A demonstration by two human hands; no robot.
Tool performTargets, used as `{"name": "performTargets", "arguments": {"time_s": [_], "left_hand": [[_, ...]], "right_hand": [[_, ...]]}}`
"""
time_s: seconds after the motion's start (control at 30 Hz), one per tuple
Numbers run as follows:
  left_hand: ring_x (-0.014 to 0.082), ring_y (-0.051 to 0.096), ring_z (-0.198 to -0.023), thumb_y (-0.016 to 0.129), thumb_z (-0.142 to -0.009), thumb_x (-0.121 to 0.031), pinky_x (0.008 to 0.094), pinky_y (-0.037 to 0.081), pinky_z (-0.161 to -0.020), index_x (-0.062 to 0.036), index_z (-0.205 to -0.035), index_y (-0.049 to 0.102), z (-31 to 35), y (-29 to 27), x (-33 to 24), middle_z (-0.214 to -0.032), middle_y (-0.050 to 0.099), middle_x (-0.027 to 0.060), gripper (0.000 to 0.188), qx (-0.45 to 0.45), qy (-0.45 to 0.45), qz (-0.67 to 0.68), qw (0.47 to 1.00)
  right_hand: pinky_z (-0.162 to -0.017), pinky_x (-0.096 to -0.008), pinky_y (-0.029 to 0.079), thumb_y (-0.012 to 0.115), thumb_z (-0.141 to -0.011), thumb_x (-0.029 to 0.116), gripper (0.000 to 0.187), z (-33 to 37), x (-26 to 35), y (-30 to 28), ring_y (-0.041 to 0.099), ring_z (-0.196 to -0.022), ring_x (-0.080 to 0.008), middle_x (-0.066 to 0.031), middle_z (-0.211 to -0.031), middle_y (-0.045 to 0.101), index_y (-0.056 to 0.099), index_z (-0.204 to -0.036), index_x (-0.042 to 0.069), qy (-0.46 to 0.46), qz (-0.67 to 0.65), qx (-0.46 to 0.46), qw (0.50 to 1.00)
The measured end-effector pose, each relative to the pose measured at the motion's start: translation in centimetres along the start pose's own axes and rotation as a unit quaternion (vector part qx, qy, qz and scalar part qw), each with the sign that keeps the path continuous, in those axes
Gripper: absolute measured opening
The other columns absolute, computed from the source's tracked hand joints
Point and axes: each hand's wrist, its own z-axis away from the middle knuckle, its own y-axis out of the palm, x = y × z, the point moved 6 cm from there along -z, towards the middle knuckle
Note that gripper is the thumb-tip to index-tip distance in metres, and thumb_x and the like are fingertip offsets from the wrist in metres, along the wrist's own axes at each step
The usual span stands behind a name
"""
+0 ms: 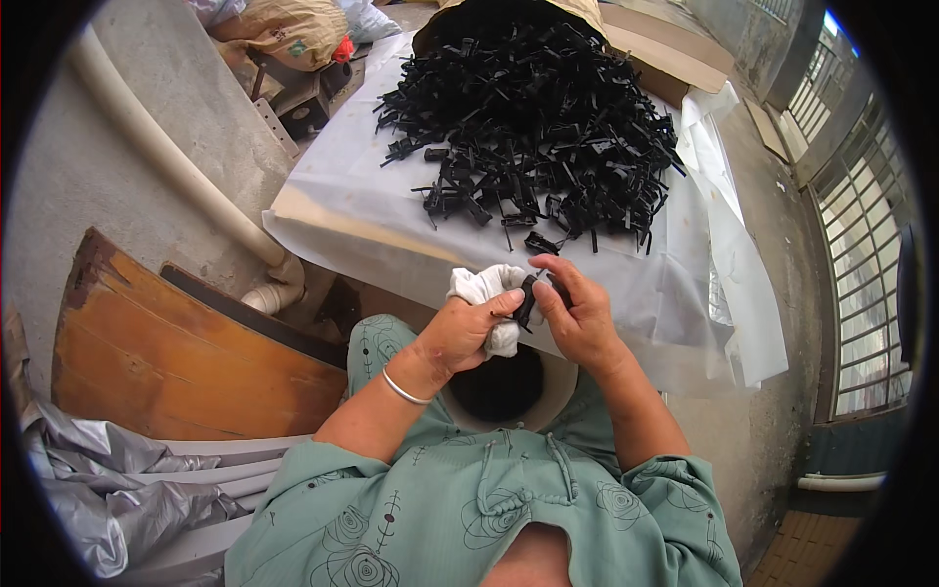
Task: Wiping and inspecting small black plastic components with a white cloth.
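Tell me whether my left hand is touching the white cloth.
Touching. The head view shows the left hand gripping the white cloth, which bunches out above and below the thumb.

The left hand (462, 331) holds a white cloth (479, 285) and a black part (526, 301), the right hand (584, 315) close against it. A heap of similar parts (533, 127) lies on a table (342, 191).

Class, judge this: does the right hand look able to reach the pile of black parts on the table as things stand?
Probably yes: the right hand is close to the pile and nothing seems to block it, though it is busy at the black piece in the left hand.
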Motion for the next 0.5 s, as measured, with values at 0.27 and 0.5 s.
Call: {"name": "performTargets", "arguments": {"time_s": [0.27,0.5], "left_hand": [[0.0056,0.051,-0.057,0.051,-0.090,-0.012,0.0191,0.043,-0.048,-0.0039,-0.113,0.046,0.7,-0.3,-1.2,-0.086,0.056,0.0026,0.025,-0.087,0.136,-0.247,0.956],[0.0050,0.051,-0.056,0.051,-0.087,-0.003,0.0190,0.044,-0.049,-0.0012,-0.112,0.047,1.4,0.0,-1.8,-0.085,0.055,0.0034,0.025,-0.096,0.171,-0.300,0.934]], "right_hand": [[-0.044,-0.0246,0.033,0.066,-0.077,0.007,0.015,0.1,2.6,0.6,0.039,-0.050,-0.0098,-0.0047,-0.057,0.044,0.052,-0.080,0.002,-0.071,0.147,-0.109,0.981],[-0.051,-0.0307,0.040,0.052,-0.089,0.017,0.020,0.0,0.0,0.8,0.042,-0.051,-0.0196,-0.0114,-0.059,0.051,0.052,-0.079,-0.001,0.059,-0.013,0.030,0.998]]}}
